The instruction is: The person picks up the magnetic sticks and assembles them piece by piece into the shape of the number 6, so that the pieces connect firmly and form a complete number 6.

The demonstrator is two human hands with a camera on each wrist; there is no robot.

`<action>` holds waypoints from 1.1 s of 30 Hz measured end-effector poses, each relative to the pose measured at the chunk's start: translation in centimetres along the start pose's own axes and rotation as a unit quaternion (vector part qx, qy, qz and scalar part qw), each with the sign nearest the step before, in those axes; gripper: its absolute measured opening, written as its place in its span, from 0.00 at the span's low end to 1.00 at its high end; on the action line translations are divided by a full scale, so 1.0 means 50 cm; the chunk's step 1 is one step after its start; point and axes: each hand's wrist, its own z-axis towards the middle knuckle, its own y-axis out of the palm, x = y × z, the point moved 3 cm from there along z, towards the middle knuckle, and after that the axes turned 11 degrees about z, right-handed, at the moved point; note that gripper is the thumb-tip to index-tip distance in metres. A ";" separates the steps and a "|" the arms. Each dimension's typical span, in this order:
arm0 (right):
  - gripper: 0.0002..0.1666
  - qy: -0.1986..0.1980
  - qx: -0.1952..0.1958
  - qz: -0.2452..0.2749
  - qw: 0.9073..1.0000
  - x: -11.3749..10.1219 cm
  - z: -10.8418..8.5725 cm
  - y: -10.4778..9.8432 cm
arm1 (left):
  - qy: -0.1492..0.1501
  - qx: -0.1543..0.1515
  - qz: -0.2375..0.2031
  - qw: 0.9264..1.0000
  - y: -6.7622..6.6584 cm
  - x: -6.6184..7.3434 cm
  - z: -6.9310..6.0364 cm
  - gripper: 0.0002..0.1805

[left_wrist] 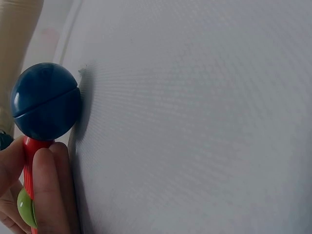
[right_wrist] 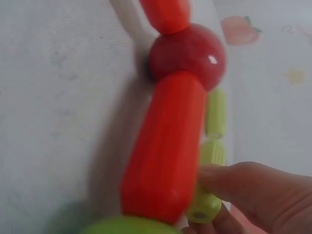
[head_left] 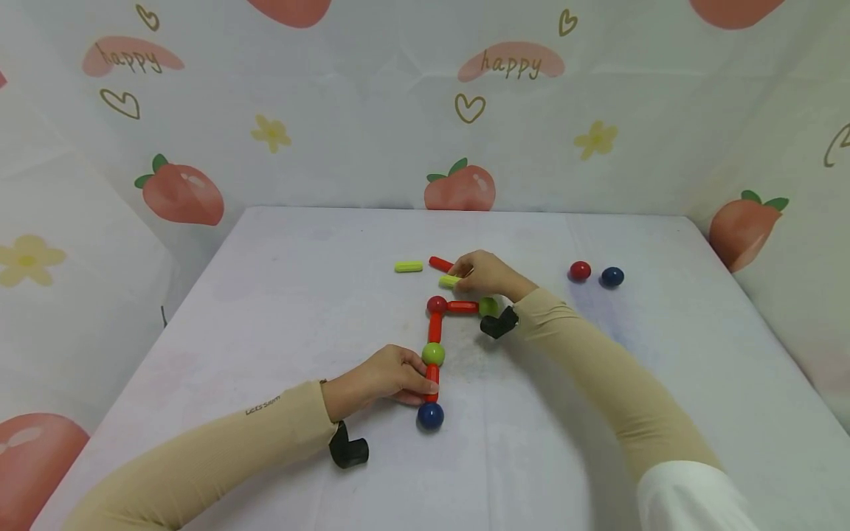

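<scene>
A joined chain of balls and rods lies on the table. It runs from a dark blue ball [head_left: 431, 417] through a red rod [head_left: 433, 372], a green ball [head_left: 434, 354] and another red rod [head_left: 434, 328] to a red ball [head_left: 437, 304]. There it turns right along a third red rod [head_left: 462, 307] to a second green ball [head_left: 488, 306]. My left hand [head_left: 388, 375] pinches the red rod beside the blue ball. Beyond the chain, my right hand [head_left: 490, 274] holds a yellow-green rod [right_wrist: 207, 207] between thumb and fingers.
Near my right hand lie a loose red rod [head_left: 440, 263] and another yellow-green rod [head_left: 408, 266]. A separate red ball [head_left: 580, 271] and blue ball [head_left: 612, 276] sit at the back right. A printed cloth [head_left: 372, 147] hangs behind the white table [head_left: 279, 295].
</scene>
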 end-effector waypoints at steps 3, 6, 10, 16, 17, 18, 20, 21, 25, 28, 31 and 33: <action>0.20 -0.004 0.010 0.008 1.000 -0.004 -0.010 -0.013 | 0.000 0.000 0.002 1.000 0.000 0.000 0.000 0.14; 0.21 -0.019 0.023 0.020 0.999 -0.012 -0.023 -0.027 | 0.003 0.000 0.001 1.000 0.001 0.000 0.000 0.14; 0.21 -0.037 0.042 0.033 0.998 -0.025 -0.050 -0.043 | 0.008 -0.002 0.000 1.000 0.001 0.000 -0.002 0.13; 0.21 -0.058 0.059 0.041 0.996 -0.043 -0.097 -0.056 | 0.010 -0.002 0.001 1.000 0.000 -0.001 0.000 0.14; 0.21 -0.064 0.061 0.039 0.995 -0.044 -0.103 -0.057 | 0.010 -0.002 0.000 1.000 0.000 -0.002 0.000 0.14; 0.21 -0.070 0.061 0.037 0.995 -0.046 -0.110 -0.056 | 0.010 -0.002 0.000 1.000 -0.001 -0.002 0.000 0.14; 0.21 -0.082 0.062 0.034 0.994 -0.050 -0.123 -0.055 | 0.009 -0.002 -0.002 1.000 0.000 -0.001 -0.001 0.14; 0.20 -0.087 0.064 0.034 0.994 -0.051 -0.130 -0.054 | 0.008 -0.002 -0.003 1.000 0.000 -0.001 -0.001 0.14; 0.20 -0.100 0.068 0.038 0.992 -0.055 -0.158 -0.045 | 0.003 -0.001 -0.003 1.000 0.000 0.001 -0.003 0.14; 0.20 -0.116 0.065 0.042 0.990 -0.052 -0.175 -0.031 | 0.000 0.001 -0.002 1.000 0.000 0.002 -0.004 0.13; 0.19 -0.141 0.059 0.040 0.987 -0.046 -0.189 -0.013 | -0.003 0.003 0.001 1.000 0.000 0.002 -0.004 0.14; 0.19 -0.157 0.055 0.039 0.985 -0.040 -0.197 -0.001 | -0.005 0.004 0.003 1.000 0.000 0.002 -0.003 0.14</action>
